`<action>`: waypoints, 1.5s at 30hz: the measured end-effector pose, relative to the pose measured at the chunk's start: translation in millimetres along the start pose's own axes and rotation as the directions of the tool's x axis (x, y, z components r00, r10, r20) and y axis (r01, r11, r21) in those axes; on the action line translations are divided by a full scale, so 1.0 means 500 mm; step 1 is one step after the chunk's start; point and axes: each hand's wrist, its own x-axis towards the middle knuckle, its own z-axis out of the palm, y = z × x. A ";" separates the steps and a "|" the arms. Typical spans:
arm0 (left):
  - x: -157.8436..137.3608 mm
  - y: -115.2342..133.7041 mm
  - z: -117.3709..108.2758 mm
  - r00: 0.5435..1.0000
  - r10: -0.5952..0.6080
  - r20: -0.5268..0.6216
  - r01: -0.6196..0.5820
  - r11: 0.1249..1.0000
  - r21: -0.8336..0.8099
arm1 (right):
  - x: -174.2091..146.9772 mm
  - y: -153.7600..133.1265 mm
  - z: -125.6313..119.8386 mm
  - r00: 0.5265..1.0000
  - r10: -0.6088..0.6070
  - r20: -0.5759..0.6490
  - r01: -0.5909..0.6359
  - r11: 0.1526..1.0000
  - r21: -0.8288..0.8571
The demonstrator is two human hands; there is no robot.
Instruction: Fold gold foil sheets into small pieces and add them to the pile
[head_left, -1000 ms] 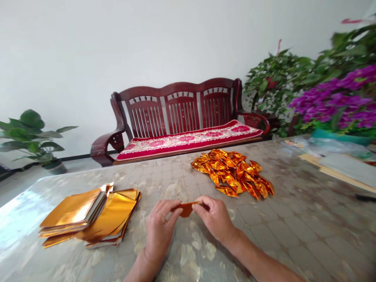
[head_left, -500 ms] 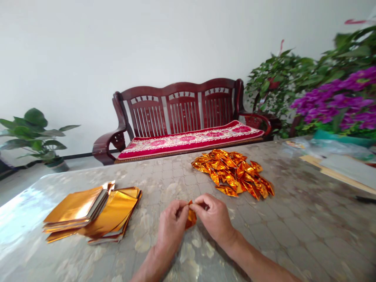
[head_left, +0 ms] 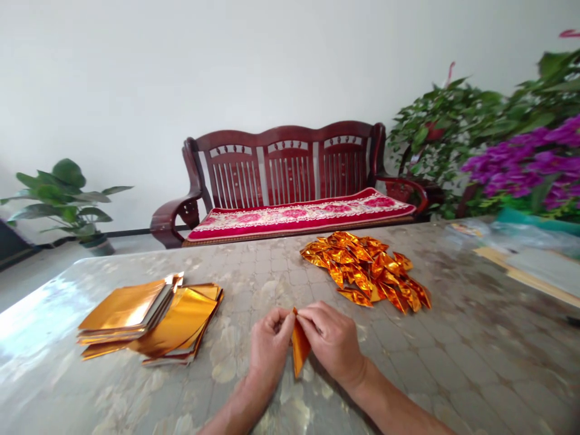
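Note:
A small folded piece of gold foil paper (head_left: pixel 299 349) is pinched at its top between my two hands, its pointed lower end angled toward me. My left hand (head_left: pixel 270 339) grips it from the left with thumb and fingertips. From the right, my right hand (head_left: pixel 333 338) presses thumb and fingers against the same upper edge. Beyond my right hand lies a heap of folded gold foil pieces (head_left: pixel 362 266), shiny and pointed at the ends. Flat sheets of gold foil paper (head_left: pixel 122 308) are stacked in two overlapping piles to the left.
The table (head_left: pixel 254 272) has a patterned, glossy cover. Papers (head_left: pixel 544 269) and a clear plastic bag (head_left: pixel 534 235) lie at the right, near purple flowers (head_left: pixel 530 160). Behind the table stands a dark wooden bench (head_left: pixel 290 163) with a red floral cushion (head_left: pixel 294 214).
The foil piece has turned in my fingers, so more of its flat side and a longer pointed end show. Both hands keep pinching it. The whole view has shifted slightly.

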 end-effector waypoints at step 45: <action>-0.009 0.027 -0.030 0.965 0.183 0.187 -0.222 0.951 0.213 | 0.014 -0.001 0.008 0.710 0.439 0.550 -0.669 0.178 0.722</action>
